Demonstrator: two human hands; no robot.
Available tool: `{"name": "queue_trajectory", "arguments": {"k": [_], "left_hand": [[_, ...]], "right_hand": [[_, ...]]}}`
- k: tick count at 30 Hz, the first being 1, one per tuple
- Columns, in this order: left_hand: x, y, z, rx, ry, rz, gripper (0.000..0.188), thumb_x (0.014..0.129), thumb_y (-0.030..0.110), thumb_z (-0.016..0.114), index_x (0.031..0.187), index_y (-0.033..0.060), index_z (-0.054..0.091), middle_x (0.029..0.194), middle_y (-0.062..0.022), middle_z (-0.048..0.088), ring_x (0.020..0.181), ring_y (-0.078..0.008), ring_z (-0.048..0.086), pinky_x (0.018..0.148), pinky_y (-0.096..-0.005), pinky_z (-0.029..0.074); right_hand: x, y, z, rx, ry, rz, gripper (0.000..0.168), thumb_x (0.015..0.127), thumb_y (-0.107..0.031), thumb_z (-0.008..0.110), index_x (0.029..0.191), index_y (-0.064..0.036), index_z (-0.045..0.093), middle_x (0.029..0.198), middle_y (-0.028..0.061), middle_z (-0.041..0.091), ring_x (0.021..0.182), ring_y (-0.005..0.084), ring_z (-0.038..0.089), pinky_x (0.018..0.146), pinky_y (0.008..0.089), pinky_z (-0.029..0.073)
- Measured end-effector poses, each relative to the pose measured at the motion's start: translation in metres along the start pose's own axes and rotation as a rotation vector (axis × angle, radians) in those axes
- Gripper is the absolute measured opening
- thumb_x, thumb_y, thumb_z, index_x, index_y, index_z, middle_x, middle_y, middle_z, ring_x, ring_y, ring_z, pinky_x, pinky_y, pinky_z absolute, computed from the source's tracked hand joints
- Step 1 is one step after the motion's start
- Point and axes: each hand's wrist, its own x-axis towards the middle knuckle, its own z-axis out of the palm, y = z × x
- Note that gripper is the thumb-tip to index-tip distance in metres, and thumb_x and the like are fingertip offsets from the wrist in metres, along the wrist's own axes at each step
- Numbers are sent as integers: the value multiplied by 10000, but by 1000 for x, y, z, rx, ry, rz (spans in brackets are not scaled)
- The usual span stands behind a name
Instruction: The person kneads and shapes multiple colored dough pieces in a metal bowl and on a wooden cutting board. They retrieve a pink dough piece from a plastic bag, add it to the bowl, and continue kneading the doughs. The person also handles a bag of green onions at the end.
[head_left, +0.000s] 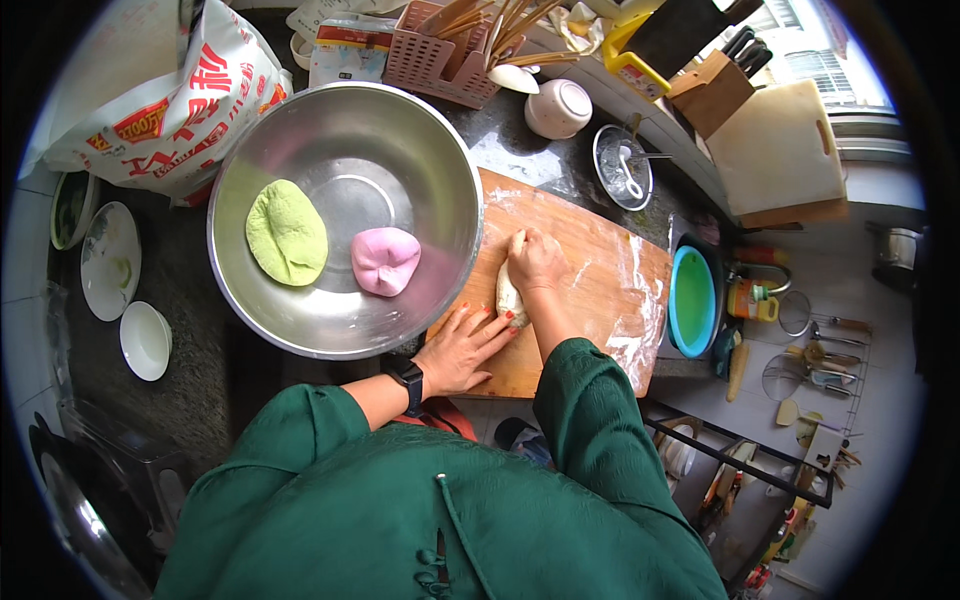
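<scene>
A pale piece of dough (509, 294) lies on a floured wooden board (592, 300). My right hand (535, 261), its fingers curled, presses on the dough's far end. The fingertips of my left hand (457, 352) touch the near end, the fingers spread and the palm low over the board's left edge. Left of the board stands a large stainless steel bowl (337, 341). In it, apart from each other, sit a green dough lump (287, 232) and a smaller pink dough lump (385, 261). The underside of my right hand is hidden.
Beyond the board are a glass bowl with a white spoon (624, 166), an upturned cup (559, 109) and a pink utensil basket (435, 64). A turquoise basin (691, 301) stands to the right. A large printed bag (187, 105) and white bowls (145, 341) are at the left.
</scene>
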Motion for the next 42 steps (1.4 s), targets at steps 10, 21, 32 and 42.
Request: {"name": "queue_trajectory", "arguments": {"k": [10,21,32,42], "left_hand": [[1,-10,11,98,142,171,490,786,235,677,1256,128,584,1368,-69,475,1253,-318,427,1102,-582,284],[-10,-9,5,-170,64,114,277,732,160,657,974,34,610,1084,-145,502,1112,-343,462,1078,-470,349],[-6,-12,10,-189,82,136,236,731,165,662,924,42,604,1025,-114,541,1062,-325,491,1005,-437,388],[-2,-15,2,-182,133,143,181,725,171,656,855,50,623,913,-119,551,975,-316,512,915,-411,422]], "right_hand": [[-38,17,-37,141,-225,74,507,931,-542,457,919,-78,661,958,175,663,928,370,610,823,500,447],[-44,-7,-2,-65,150,-76,212,808,-317,626,827,-115,564,888,91,585,899,318,553,777,467,415],[-2,10,13,-15,95,-48,395,874,-418,550,738,-65,665,821,172,667,826,368,626,716,480,484],[-85,-2,-40,125,53,-217,237,854,-313,618,988,-119,598,919,89,592,887,320,560,762,466,422]]}}
